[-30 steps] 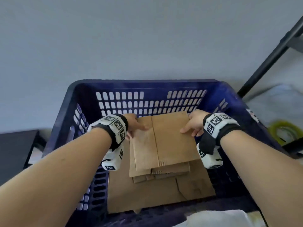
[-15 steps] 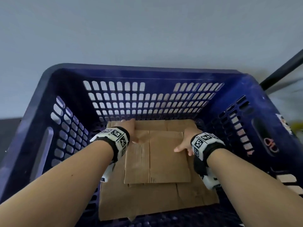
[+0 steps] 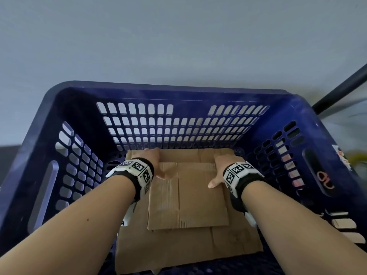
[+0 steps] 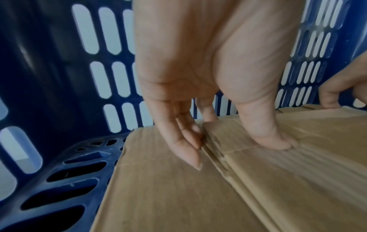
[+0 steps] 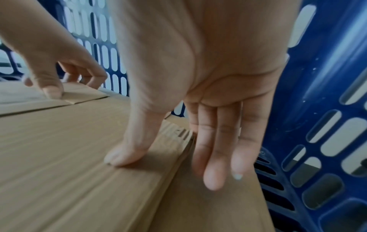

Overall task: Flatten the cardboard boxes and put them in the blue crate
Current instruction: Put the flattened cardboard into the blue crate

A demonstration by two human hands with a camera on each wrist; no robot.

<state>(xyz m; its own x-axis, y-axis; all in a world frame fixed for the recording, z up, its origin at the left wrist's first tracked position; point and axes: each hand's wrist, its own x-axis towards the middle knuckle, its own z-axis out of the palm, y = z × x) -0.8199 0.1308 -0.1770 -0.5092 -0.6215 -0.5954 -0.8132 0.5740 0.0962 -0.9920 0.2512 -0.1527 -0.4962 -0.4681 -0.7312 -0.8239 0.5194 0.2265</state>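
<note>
A small flattened cardboard box [image 3: 198, 199] lies on a larger flattened cardboard sheet [image 3: 178, 249] in the bottom of the blue crate [image 3: 158, 92]. My left hand [image 3: 155, 163] is at the box's far left corner. Its thumb [image 4: 274, 141] presses on top and its straight fingers [image 4: 188, 141] stand against the left edge. My right hand [image 3: 219, 169] is at the far right corner. Its thumb [image 5: 123, 157] presses on the box [image 5: 69, 157], while its straight fingers [image 5: 214, 157] hang beside the edge over the lower sheet [image 5: 208, 211].
The slotted crate walls [image 4: 49, 47] [image 5: 327, 78] close in on all sides of both hands. A black slanted pole [image 3: 341, 90] stands beyond the crate's right corner, with a grey wall [image 3: 178, 36] behind. A blurred yellow-green thing [image 3: 357, 157] lies outside at the right.
Both hands have lowered the small flattened box into the crate and set it on the larger sheet, nearer the far wall. The view has moved closer over the crate.
</note>
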